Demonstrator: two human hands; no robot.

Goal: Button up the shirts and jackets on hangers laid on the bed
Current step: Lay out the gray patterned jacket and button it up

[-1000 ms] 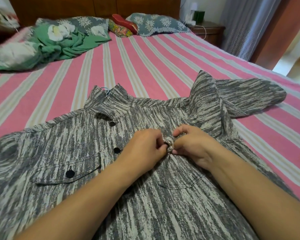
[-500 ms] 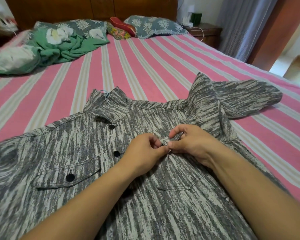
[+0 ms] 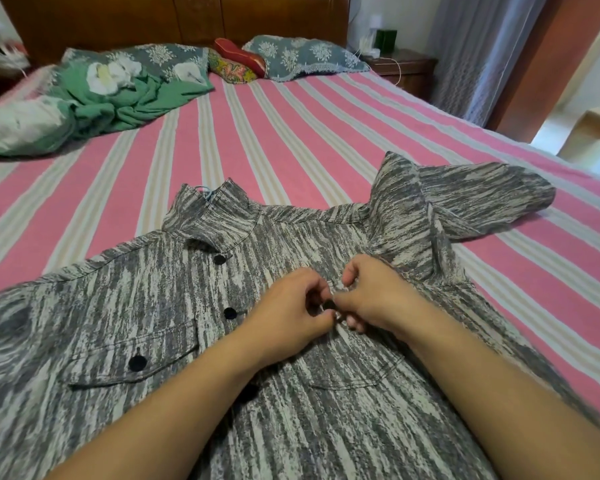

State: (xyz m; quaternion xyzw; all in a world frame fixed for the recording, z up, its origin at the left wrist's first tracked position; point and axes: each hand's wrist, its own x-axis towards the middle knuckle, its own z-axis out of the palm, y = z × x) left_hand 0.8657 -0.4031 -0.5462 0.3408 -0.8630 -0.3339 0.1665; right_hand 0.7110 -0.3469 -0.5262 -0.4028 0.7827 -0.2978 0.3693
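Grey streaked shirt [image 3: 160,327] on striped bed [image 3: 291,140], left hand [image 3: 288,317] and right hand [image 3: 374,299] pinching button [image 3: 328,304]

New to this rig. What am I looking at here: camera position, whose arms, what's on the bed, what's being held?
There is no robot. A person wears one wide-angle camera on the head, so you look down along their own bare arms. A grey patterned shirt lies on a pink striped bed. The left hand and right hand meet at the right chest pocket and pinch a dark button and the cloth around it. Other buttons down the front look done up. Pillows and a green blanket lie at the far end.
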